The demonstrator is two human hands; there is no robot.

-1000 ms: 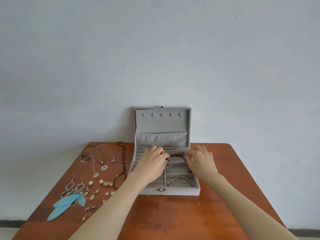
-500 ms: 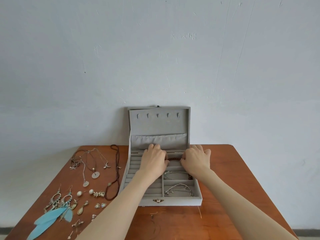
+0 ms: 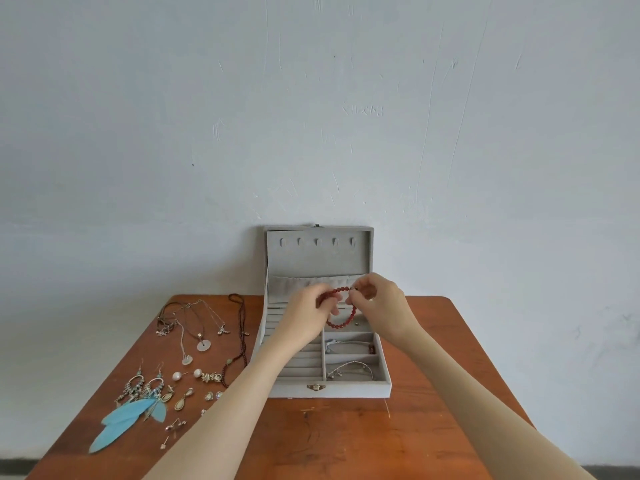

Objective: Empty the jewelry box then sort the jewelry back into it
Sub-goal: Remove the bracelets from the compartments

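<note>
Head view: the left hand (image 3: 304, 318) and right hand (image 3: 377, 303) each pinch the red bead bracelet (image 3: 341, 308), lifted above the back of the open grey jewelry box (image 3: 322, 344) on the worktop (image 3: 346, 438). Necklaces (image 3: 194, 327) and earrings (image 3: 145, 393) lie left of the box.

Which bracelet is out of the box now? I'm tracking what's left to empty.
The red beaded bracelet, pinched between the left hand and right hand above the jewelry box. The two silvery bracelets lie in its right compartments.
</note>
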